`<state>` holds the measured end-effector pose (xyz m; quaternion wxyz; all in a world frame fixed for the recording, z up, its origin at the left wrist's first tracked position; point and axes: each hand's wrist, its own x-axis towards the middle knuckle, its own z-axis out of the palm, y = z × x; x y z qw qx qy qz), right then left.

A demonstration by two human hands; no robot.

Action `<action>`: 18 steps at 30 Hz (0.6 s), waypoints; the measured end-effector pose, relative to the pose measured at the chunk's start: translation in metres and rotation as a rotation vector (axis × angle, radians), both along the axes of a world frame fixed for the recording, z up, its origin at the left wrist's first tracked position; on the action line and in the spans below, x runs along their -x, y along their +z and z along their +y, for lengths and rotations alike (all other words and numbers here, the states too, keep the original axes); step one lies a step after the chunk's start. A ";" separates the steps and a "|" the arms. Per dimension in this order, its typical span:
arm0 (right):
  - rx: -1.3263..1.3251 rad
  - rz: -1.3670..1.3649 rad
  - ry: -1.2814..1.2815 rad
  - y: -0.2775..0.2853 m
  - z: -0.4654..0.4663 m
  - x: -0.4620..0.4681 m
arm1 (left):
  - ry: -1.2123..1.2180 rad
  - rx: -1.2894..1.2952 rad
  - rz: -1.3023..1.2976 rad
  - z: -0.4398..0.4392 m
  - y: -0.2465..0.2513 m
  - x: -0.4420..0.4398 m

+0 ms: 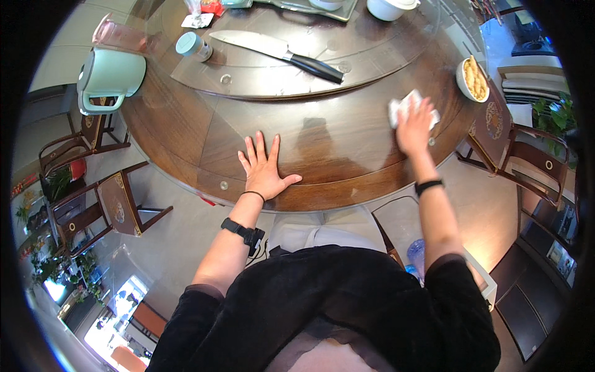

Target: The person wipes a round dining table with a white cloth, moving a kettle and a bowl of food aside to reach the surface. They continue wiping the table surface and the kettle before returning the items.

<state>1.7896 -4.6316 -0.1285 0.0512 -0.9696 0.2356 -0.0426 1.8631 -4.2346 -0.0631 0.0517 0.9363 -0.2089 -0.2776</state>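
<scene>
My left hand (263,169) lies flat on the glossy brown wooden table (260,111), fingers spread and nothing in it. To the right, my right hand (415,128) presses a crumpled white tissue (397,111) onto the tabletop; part of the tissue is hidden under the palm and fingers. Beyond both hands a kitchen knife (279,52) with a black handle rests on the raised round turntable (260,86), its blade pointing left. A white bowl (461,83) of yellowish food stands to the right of the tissue, near the table's edge.
A mint-green kettle (116,72) and a pink translucent pitcher (121,37) stand at the left edge. The turntable also carries a blue-lidded jar (193,46), a white lidded pot (390,8) and a tray (346,14). Wooden chairs (116,204) flank the table.
</scene>
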 end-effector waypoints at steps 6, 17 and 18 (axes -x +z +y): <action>0.250 0.430 -0.138 -0.004 0.013 -0.116 | -0.019 0.001 0.001 -0.001 -0.002 0.001; -0.107 0.123 0.468 0.036 0.149 -0.060 | 0.018 0.068 -0.035 0.009 -0.009 0.001; 0.016 0.102 0.370 0.020 0.106 -0.040 | 0.008 0.080 -0.025 0.006 -0.005 0.002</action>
